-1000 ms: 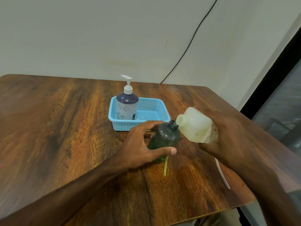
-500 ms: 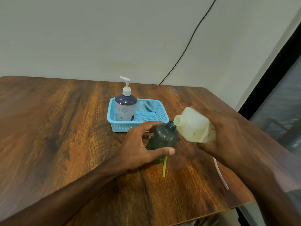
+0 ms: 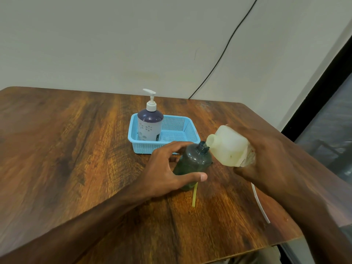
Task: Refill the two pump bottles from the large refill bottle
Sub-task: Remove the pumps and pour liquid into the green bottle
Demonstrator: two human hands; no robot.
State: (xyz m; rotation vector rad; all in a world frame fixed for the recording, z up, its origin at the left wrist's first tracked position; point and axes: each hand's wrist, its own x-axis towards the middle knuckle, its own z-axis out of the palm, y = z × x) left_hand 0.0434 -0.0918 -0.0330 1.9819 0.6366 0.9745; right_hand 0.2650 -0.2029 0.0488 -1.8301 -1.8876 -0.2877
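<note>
A dark green pump bottle [image 3: 194, 162] with its pump off stands on the wooden table [image 3: 76, 149]; my left hand [image 3: 167, 172] is wrapped around its body. My right hand [image 3: 266, 161] holds the large whitish refill bottle [image 3: 228, 147] tipped to the left, its mouth touching the green bottle's open neck. A second pump bottle [image 3: 149, 124], purple and white with a white pump head on, stands upright in the left part of the light blue basket [image 3: 182, 130].
A yellowish tube [image 3: 194, 195] lies on the table just in front of the green bottle. A white tube [image 3: 260, 202] lies near the table's right edge under my right forearm. A black cable [image 3: 224, 48] runs down the wall behind.
Both hands and both bottles hold nearly the same pose. The refill bottle's mouth stays against the green bottle's neck. Only the view has shifted slightly.
</note>
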